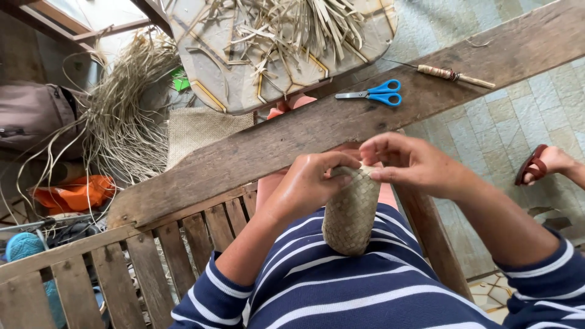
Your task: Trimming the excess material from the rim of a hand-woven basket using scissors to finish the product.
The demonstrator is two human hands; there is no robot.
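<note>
Woven pouch [350, 213]: pale straw tan, fine diagonal plaited checks. Shirt [341, 286]: navy with thin white stripes. Scissors [376, 93], far on the plank: bright blue handles, grey blades. Plank [341, 116]: weathered brown. Floor tiles [506, 122], right: washed grey-green. Cloth [76, 192], left: orange. Loose strips [122, 109]: dry beige. Sandal [531, 164], right: dark red.

Left hand [308, 183] curled in grip; right hand [409, 163] pinching, fingertips seemingly meeting left's.

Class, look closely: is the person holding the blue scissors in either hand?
No: the blue scissors lie on the wooden plank, while both hands grip the woven tube.
</note>
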